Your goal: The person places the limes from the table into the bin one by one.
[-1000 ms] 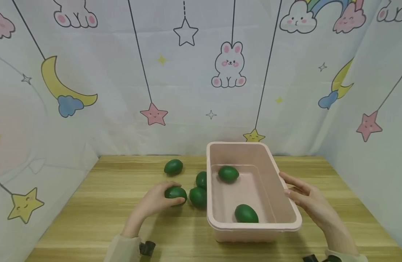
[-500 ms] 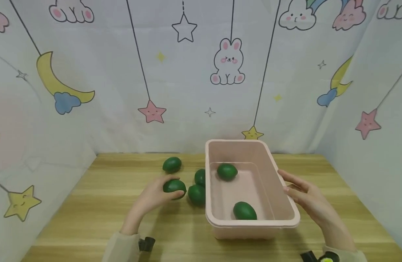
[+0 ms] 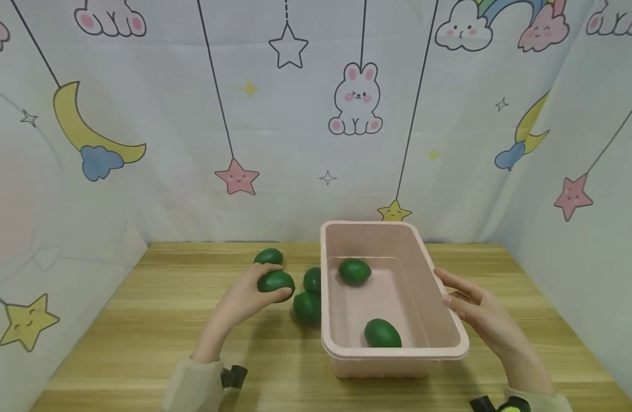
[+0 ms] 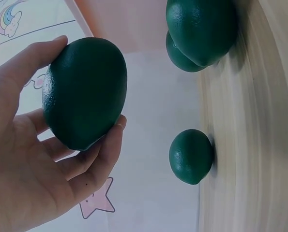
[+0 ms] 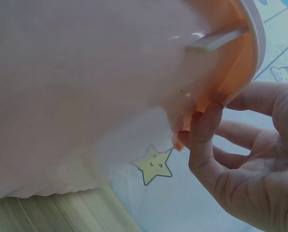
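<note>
My left hand (image 3: 246,294) holds a dark green lime (image 3: 276,284) between thumb and fingers. In the left wrist view the held lime (image 4: 85,92) is raised beside the table top. Behind it, another lime (image 3: 268,256) lies on the table, partly covered by the hand. Two more limes (image 3: 307,308) rest against the left side of a pink plastic bin (image 3: 388,353). Inside the bin are a lime near the back (image 3: 354,271) and one at the front (image 3: 382,333). My right hand (image 3: 483,312) grips the bin's right rim, thumb and fingertips at its edge (image 5: 257,53).
The wooden table (image 3: 140,320) carries everything. A white cloth backdrop (image 3: 182,114) printed with stars, moons and rabbits hangs behind and on both sides. The bin's tall walls rise between the two hands.
My left hand has lifted the lime off the table and moved it slightly back, now overlapping the far lime. The right hand stays on the bin's rim. The head view has shifted slightly.
</note>
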Action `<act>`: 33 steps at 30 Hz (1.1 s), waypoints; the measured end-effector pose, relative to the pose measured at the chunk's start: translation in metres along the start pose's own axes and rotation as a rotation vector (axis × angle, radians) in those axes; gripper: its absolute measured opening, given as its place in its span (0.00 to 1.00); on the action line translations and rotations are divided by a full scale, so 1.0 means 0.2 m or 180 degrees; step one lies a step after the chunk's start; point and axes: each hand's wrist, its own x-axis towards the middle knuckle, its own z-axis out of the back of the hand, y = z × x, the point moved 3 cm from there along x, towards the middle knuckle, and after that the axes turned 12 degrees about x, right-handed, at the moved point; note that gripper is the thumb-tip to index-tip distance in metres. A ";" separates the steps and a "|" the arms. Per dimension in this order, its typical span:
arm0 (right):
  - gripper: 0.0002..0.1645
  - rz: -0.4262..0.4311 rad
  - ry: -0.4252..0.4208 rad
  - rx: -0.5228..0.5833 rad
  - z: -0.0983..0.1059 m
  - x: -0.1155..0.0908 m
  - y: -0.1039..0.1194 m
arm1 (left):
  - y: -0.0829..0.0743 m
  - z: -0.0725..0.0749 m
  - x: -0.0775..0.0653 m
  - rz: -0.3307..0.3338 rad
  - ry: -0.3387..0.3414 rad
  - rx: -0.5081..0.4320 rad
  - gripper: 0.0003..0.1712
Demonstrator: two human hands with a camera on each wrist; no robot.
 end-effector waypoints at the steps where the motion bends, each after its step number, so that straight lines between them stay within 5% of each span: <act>1: 0.32 0.0001 0.0006 0.0002 0.00 0.00 0.00 | 0.00 0.00 0.00 -0.0003 -0.0001 -0.0006 0.32; 33: 0.32 0.0005 -0.0032 -0.0021 0.00 0.00 0.01 | -0.20 0.07 0.09 -0.0141 -0.0209 -0.0035 0.31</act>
